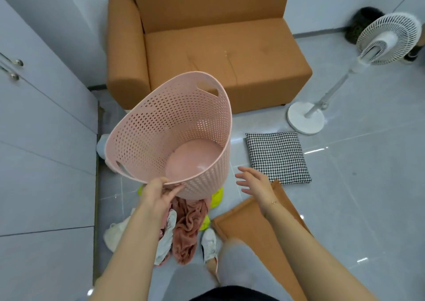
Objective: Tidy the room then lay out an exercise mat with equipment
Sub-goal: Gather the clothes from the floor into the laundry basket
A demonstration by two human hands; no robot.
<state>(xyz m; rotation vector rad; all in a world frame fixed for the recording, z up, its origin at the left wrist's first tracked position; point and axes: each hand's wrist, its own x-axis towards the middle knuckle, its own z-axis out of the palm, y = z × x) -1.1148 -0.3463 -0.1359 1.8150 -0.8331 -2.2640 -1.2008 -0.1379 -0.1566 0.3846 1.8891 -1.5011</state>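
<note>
My left hand (158, 194) grips the near rim of an empty pink perforated laundry basket (161, 126), held tilted in the air with its opening toward me. My right hand (253, 182) hovers just right of the basket with fingers spread, holding nothing. Below the basket on the floor lies a pile of clothes: a pink towel-like cloth (187, 227), a white garment (166, 236) and something yellow-green (217, 197).
A tan sofa (216, 54) stands ahead. On the floor lie a houndstooth cushion (277, 157), a tan sofa cushion (257, 236), white shoes (209, 243). A white standing fan (377, 54) is at right, grey cabinets (41, 139) at left.
</note>
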